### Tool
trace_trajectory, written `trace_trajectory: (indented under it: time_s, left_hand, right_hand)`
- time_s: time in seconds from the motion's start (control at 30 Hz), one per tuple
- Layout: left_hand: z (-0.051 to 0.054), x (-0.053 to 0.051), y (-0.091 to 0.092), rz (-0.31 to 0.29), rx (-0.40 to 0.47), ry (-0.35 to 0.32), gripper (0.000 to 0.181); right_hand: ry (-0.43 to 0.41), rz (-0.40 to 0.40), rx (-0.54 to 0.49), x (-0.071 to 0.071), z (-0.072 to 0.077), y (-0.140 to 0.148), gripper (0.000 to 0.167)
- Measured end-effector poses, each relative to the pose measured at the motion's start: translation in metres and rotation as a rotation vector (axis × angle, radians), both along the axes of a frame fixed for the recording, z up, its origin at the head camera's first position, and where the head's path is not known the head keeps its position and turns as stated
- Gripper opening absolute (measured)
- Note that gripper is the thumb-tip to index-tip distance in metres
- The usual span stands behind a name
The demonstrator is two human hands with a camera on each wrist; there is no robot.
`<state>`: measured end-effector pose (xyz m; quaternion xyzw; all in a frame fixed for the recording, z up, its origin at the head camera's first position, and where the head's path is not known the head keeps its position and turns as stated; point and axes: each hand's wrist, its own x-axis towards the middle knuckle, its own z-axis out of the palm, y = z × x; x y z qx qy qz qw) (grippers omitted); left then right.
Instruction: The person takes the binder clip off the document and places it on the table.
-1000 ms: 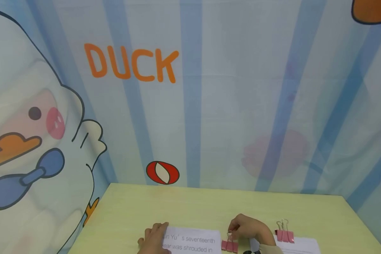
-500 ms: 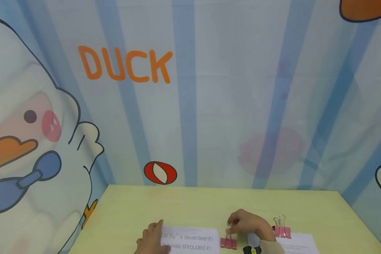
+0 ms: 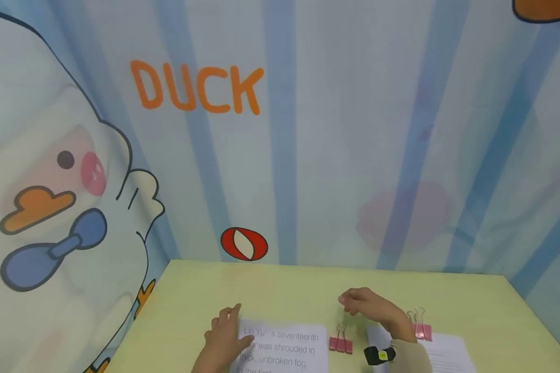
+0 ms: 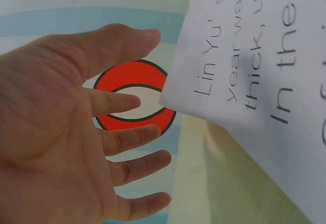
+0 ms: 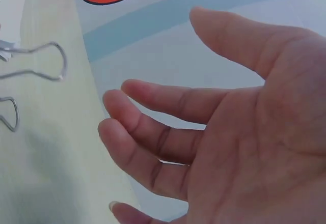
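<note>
My left hand (image 3: 221,336) is at the left edge of a sheet of paper (image 3: 284,344) with large print. In the left wrist view its fingers are spread, with a gap between the hand (image 4: 56,127) and the paper's corner (image 4: 178,94). A pink binder clip (image 3: 340,345) sits just right of the sheet, wire handles raised. My right hand (image 3: 373,306) hovers above and beyond that clip, holding nothing. In the right wrist view, the relaxed fingers of the right hand (image 5: 239,117) are apart from the wire handles (image 5: 64,66).
Further right lies another printed sheet (image 3: 448,352), with a second pink binder clip (image 3: 422,332) at its top edge. A pale yellow tabletop (image 3: 280,290) reaches back to a striped cloth backdrop (image 3: 326,155) with duck pictures.
My right hand has let go of the pink binder clip's wire handle and risen away from it. My left hand has lifted its thumb and spread its fingers off the sheet.
</note>
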<state>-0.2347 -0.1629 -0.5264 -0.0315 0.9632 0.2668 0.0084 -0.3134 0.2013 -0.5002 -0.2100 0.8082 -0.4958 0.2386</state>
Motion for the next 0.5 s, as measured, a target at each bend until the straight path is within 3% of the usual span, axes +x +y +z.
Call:
trace_trajectory:
  time_s: [0.27, 0.5]
  left_hand:
    - [0.014, 0.003, 0.001, -0.018, 0.01, 0.05, 0.078]
    - [0.022, 0.005, 0.018, -0.071, 0.018, 0.087, 0.071]
  right_hand:
    - [0.023, -0.092, 0.003, 0.004, 0.011, 0.013, 0.054]
    - [0.067, -0.129, 0.032, 0.014, 0.024, 0.035, 0.052]
